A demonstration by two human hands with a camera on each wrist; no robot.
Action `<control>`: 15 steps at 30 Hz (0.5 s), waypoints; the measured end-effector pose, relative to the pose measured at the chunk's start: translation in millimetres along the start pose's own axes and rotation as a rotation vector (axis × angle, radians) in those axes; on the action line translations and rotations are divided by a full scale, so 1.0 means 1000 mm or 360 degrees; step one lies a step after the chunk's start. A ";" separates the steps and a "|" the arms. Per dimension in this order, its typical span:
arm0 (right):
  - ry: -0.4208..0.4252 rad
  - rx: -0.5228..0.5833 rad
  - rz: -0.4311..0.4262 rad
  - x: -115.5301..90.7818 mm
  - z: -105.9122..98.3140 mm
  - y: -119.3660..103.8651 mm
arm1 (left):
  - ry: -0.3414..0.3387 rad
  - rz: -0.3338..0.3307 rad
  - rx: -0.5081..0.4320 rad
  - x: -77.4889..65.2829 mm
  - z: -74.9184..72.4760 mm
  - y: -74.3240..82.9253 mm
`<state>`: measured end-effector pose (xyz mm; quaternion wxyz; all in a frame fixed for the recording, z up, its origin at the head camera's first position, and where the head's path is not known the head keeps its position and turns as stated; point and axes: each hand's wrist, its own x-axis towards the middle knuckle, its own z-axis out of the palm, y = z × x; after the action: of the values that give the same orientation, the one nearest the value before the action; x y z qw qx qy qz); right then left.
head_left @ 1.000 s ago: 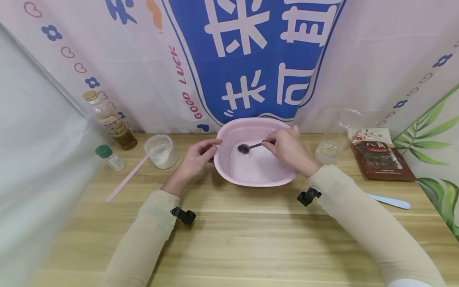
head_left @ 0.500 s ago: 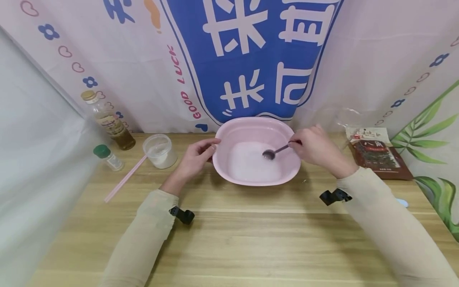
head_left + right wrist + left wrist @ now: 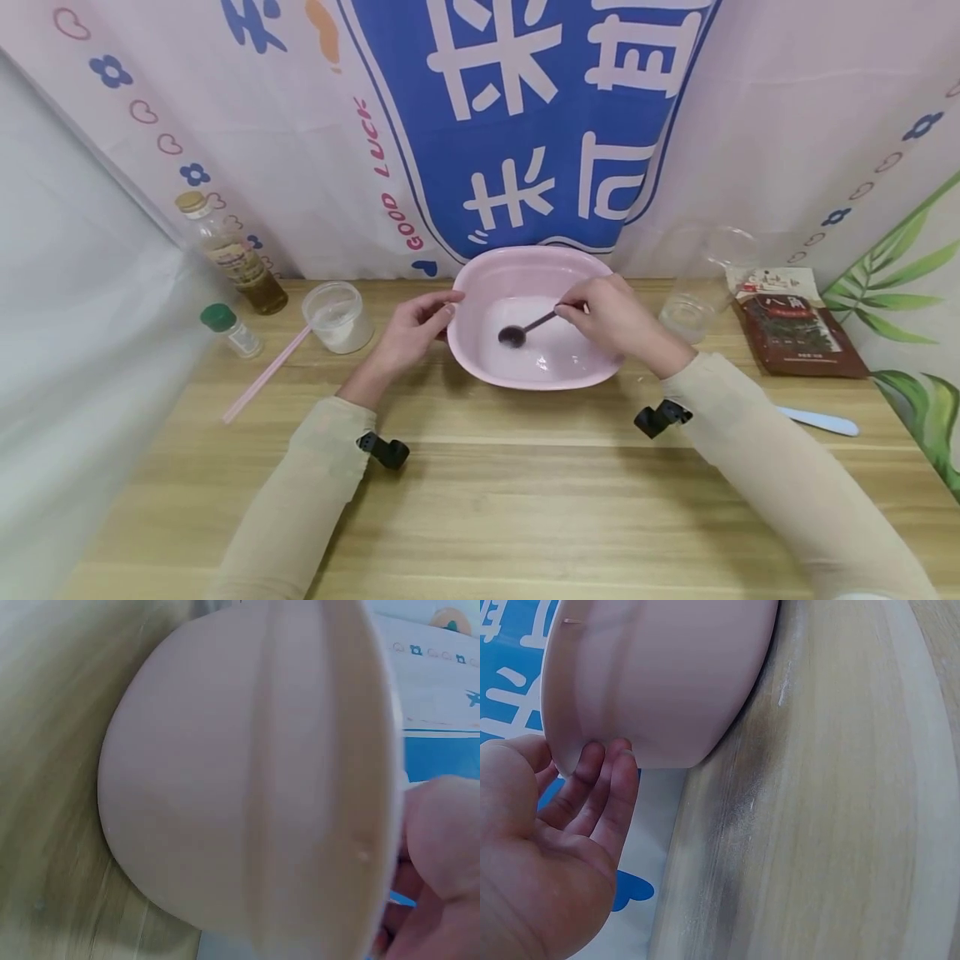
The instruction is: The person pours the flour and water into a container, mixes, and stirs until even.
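A pink plastic basin (image 3: 474,329) with whitish liquid in it stands at the back of the table. On its left side my left hand (image 3: 408,332) holds the rim, thumb above and fingers bent beneath; the left wrist view shows the fingertips against the basin's outer wall (image 3: 675,690). My right hand (image 3: 613,318) pinches the handle of a small dark spoon (image 3: 542,321) over the basin's right part. The spoon's head is inside the basin, low at the liquid. In the right wrist view the basin wall (image 3: 187,772) hides the spoon and most fingers.
Left of the basin stand a clear jar (image 3: 337,323) of white powder, pink chopsticks (image 3: 264,379), a green-capped shaker (image 3: 231,331) and an oil bottle (image 3: 242,265). At right are a clear cup (image 3: 681,318), a brown spice packet (image 3: 795,329) and a light-blue handle (image 3: 821,422).
My right hand swung right with the spoon, then came back left. The spoon's head now sits nearer the front of the basin than a second ago. My left hand stays on the rim.
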<state>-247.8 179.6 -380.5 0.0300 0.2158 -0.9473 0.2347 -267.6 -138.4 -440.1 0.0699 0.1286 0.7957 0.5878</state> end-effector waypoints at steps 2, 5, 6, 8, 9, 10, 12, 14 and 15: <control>0.0038 -0.0018 0.0042 0.004 0.001 0.001 | 0.0002 -0.0011 -0.0010 0.000 0.001 0.000; 0.0059 -0.0051 0.0119 0.006 0.000 0.005 | 0.0008 -0.0027 -0.0005 0.000 0.001 0.001; 0.0061 -0.0061 0.0154 0.007 0.000 0.007 | 0.0007 -0.0031 -0.0005 0.000 0.002 0.002; 0.0060 -0.0072 0.0225 0.006 -0.002 0.011 | 0.0003 -0.0041 -0.0002 0.000 0.002 0.002; 0.0065 -0.0074 0.0255 0.005 -0.004 0.013 | -0.0001 -0.0043 0.0001 0.000 0.001 0.002; 0.0072 -0.0077 0.0284 0.005 -0.005 0.014 | -0.0003 -0.0047 -0.0003 -0.001 0.001 0.002; 0.0096 -0.0083 0.0327 0.003 -0.007 0.017 | -0.0008 -0.0046 -0.0003 0.000 0.001 0.002; 0.0116 -0.0090 0.0349 0.002 -0.008 0.019 | -0.0010 -0.0041 0.0003 0.000 0.001 0.002; 0.0119 -0.0082 0.0357 0.002 -0.008 0.019 | -0.0009 -0.0039 0.0005 0.000 0.001 0.002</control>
<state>-257.7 197.6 -380.9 0.0445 0.0987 -0.9695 0.2199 -267.1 -137.1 -438.6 0.0792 0.1205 0.7979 0.5853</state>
